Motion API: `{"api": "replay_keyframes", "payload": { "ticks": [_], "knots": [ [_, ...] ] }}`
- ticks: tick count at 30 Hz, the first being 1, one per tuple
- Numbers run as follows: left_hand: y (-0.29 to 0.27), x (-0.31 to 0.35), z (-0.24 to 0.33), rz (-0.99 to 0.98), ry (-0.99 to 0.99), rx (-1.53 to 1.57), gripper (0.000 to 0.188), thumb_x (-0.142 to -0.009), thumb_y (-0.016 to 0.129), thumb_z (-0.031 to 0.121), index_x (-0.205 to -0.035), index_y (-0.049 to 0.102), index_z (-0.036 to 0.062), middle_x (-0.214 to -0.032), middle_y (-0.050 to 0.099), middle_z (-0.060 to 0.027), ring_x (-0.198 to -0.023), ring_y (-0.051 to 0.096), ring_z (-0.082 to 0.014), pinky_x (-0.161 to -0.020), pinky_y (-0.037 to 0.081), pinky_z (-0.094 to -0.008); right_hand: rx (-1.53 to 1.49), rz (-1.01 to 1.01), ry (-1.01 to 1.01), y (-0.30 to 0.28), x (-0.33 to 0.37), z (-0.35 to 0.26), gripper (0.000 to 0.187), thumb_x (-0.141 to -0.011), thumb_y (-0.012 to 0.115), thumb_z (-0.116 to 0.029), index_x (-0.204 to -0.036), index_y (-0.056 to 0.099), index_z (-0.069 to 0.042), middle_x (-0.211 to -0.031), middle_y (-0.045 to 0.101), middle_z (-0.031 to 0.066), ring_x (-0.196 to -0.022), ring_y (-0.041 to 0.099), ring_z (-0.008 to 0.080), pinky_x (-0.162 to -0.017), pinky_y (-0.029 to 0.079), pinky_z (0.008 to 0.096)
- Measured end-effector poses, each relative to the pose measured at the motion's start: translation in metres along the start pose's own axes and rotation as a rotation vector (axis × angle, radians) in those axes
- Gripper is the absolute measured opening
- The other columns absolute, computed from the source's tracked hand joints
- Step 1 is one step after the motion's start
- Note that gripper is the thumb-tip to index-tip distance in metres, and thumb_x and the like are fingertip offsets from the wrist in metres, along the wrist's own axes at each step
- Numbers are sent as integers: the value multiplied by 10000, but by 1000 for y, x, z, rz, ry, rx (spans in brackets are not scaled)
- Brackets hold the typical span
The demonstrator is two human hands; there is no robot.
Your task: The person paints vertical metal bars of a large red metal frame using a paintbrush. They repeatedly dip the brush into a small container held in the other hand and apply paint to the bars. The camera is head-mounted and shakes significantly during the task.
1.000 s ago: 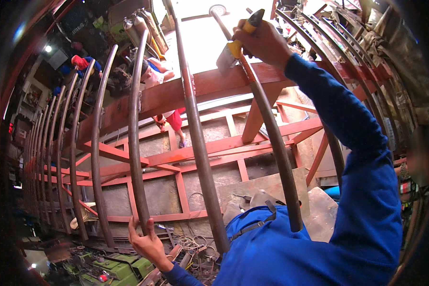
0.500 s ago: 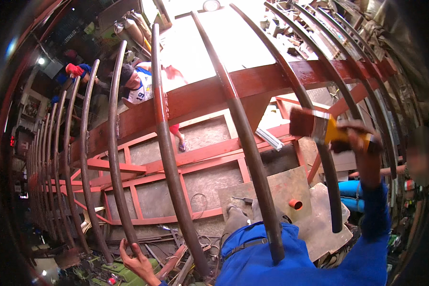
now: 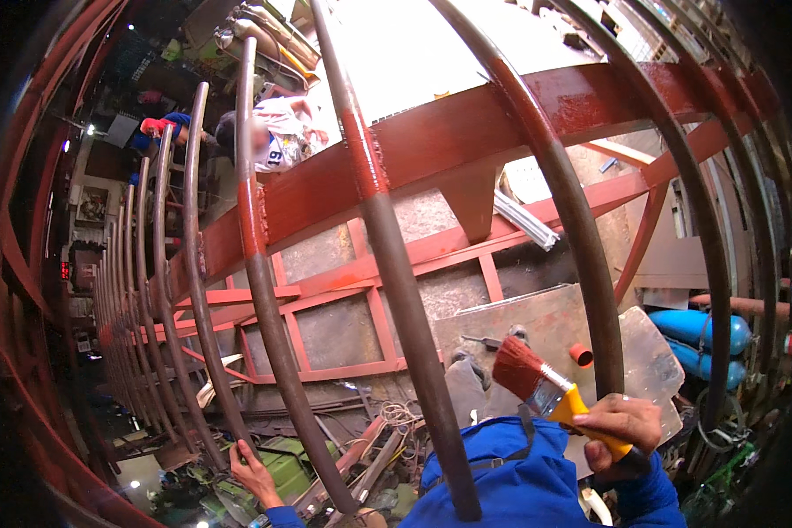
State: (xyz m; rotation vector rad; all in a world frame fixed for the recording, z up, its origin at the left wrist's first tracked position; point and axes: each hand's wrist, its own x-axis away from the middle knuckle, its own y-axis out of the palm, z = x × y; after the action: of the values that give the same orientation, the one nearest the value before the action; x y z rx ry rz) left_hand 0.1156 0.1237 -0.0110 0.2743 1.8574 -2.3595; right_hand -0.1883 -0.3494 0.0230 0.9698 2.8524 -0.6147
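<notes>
My right hand [image 3: 627, 429] is closed round the yellow handle of a paintbrush [image 3: 550, 392], held in front of my blue sleeve and top. The brush's wide bristles are coated red and point up and left, over a metal plate on the ground. At the lower left, my left hand [image 3: 253, 477] has its fingers round the lower end of a dark curved metal bar [image 3: 213, 339]. A red-painted beam [image 3: 431, 158] crosses behind the row of bars. Several bars, such as the metal pipe [image 3: 370, 176], carry wet-looking red paint where they meet the beam.
Beyond the bars lies a red frame [image 3: 378, 321] on the ground. An orange-red cup [image 3: 581, 355] is on the metal plate [image 3: 546, 312]. Blue cylinders [image 3: 700, 330] lie at right, a green metal thing [image 3: 286, 466] below left. Another person [image 3: 277, 132] is at the far left.
The paintbrush in my right hand has come down and left, from beside the bars at right to in front of my body. My view has shifted; my left hand stays at a bar's lower end.
</notes>
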Motion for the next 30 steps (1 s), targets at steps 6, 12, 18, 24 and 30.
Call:
{"api": "replay_keyframes", "payload": {
  "ticks": [6, 12, 18, 24, 30],
  "knots": [
    [5, -2, -4, 19, 23, -3, 527, -972, 453, 417, -906, 577, -92, -769, 593, -168, -697, 524, -293, -681, 402, -396, -11, -92, 16, -5, 1, 5, 247, -746, 709, -212, -974, 716, -115, -704, 661, 73, -585, 654, 196, -548, 526, 293],
    [5, -1, 5, 26, -4, -19, 534, -972, 449, 420, -903, 570, -96, -762, 586, -173, -688, 513, -298, -677, 393, -405, -18, -191, 62, -11, -5, 2, 309, -706, 697, -122, -1014, 713, -122, -734, 667, 77, -617, 660, 207, -591, 537, 300],
    [4, 3, 0, 81, 11, -42, 527, -970, 451, 420, -874, 582, -81, -730, 584, -200, -675, 507, -348, -671, 389, -424, -73, -157, 130, -21, -45, 6, 265, -763, 692, -106, -1023, 681, -50, -729, 682, 92, -625, 674, 202, -575, 536, 289],
    [5, -1, 3, 82, -53, 3, 564, -968, 439, 447, -845, 607, -77, -714, 595, -215, -658, 532, -363, -641, 396, -426, -77, 7, 43, -6, -168, 7, 179, -869, 602, -192, -839, 625, -17, -710, 666, 96, -651, 670, 155, -545, 510, 260],
    [4, -7, -8, 59, -87, -12, 647, -947, 422, 534, -840, 588, -82, -721, 588, -171, -682, 526, -347, -670, 378, -433, 422, 280, -823, 55, -287, 27, 133, -878, 584, -189, -808, 655, -102, -623, 575, 124, -530, 598, 224, -510, 513, 357]
  ]
}}
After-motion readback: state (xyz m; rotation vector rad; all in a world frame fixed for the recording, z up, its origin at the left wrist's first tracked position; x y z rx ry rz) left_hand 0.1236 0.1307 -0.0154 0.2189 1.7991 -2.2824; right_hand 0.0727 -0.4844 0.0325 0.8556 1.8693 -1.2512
